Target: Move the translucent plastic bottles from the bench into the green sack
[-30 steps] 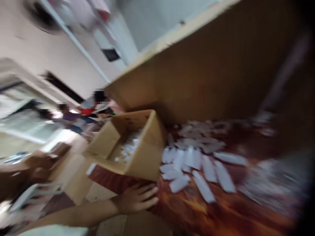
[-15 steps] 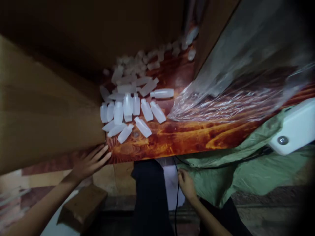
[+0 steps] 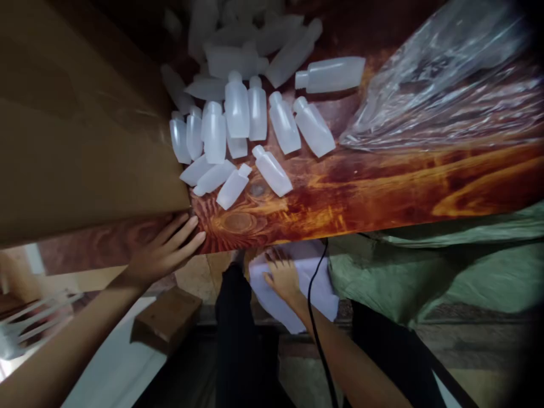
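My left hand (image 3: 168, 249) lies with its fingers stretched over the front edge of the wooden table (image 3: 340, 198), beside the lower edge of a cardboard box wall (image 3: 93, 141), holding nothing. Below the table edge, my right hand (image 3: 283, 277) is spread over a pale lavender surface (image 3: 317, 303); whether it is cloth or plastic I cannot tell. Several translucent white plastic bottles lie loosely on the table. The closest to my left hand is a small bottle (image 3: 234, 186) tilted toward the right. Another bottle (image 3: 272, 171) lies just beyond it.
Crumpled clear plastic (image 3: 425, 107) covers the table's right side. A green sack (image 3: 408, 277) hangs below the edge at the right. A black cable (image 3: 318, 328) passes over my right forearm. A small cardboard box (image 3: 165, 317) stands low at the left.
The view has moved closer to the table front, so the bottles appear larger. My right hand has moved left onto the lavender surface and its fingers have spread. My left hand stays at the edge.
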